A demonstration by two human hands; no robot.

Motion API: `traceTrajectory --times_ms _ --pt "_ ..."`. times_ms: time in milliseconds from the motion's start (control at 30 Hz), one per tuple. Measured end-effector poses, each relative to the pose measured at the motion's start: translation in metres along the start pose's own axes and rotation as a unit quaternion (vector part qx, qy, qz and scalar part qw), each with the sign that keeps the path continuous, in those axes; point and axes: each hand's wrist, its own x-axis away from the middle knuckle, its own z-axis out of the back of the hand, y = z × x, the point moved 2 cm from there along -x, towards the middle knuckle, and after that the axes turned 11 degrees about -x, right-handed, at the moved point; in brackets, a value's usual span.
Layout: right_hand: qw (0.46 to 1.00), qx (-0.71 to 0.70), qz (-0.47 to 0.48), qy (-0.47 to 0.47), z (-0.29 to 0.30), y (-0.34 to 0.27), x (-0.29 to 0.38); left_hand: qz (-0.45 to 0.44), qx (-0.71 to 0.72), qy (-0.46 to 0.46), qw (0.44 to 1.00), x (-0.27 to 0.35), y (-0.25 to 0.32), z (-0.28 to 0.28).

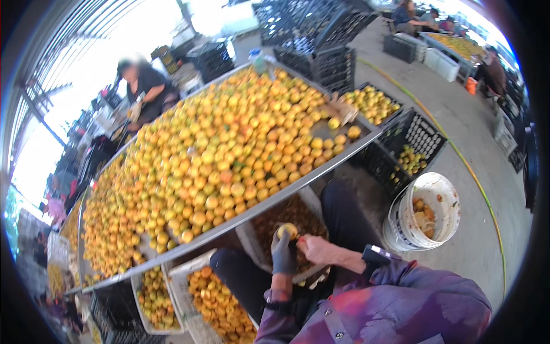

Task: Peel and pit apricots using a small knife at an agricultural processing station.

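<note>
My left hand (pixel 283 254), in a grey glove, grips a round yellow fruit (pixel 288 231) whose upper surface looks pale. Close to its right side, my right hand (pixel 318 249) is bare and closed around a small tool with a red handle (pixel 302 238); its working end is too small to make out. Both hands are above a white-rimmed container (pixel 253 245) between my knees, which holds brown scraps (pixel 285 215). Just beyond is a metal-edged table (pixel 258 209) heaped with yellow-orange fruit (pixel 206 155) resembling apricots.
A white bucket (pixel 397 228) with fruit pieces stands at my right. Black crates (pixel 423 129) line the table's right end. White crates of fruit (pixel 197 260) sit at my left knee. A yellow-green hose (pixel 466 165) crosses the floor. Another person (pixel 148 88) works across the table.
</note>
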Motion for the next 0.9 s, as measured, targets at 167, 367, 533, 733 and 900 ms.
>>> traceTrajectory --times_ms 167,367,533,733,900 --pt "0.999 -0.027 0.028 0.01 -0.015 0.004 0.009 -0.014 0.05 0.005 0.999 0.01 -0.003 -0.001" --pt "0.999 -0.022 -0.011 -0.048 -0.008 0.01 -0.011 0.039 0.079 0.033 0.996 0.004 -0.002 -0.01" --pt "0.998 -0.007 0.043 -0.042 -0.017 0.001 0.003 0.018 0.135 -0.015 0.991 -0.001 -0.008 0.009" --pt "0.999 -0.003 -0.018 -0.031 -0.009 -0.001 0.005 0.089 0.115 0.006 0.989 -0.003 -0.012 0.004" --pt "0.999 0.0 0.036 -0.032 -0.004 -0.001 -0.005 0.068 0.085 -0.032 0.994 -0.011 -0.004 0.018"
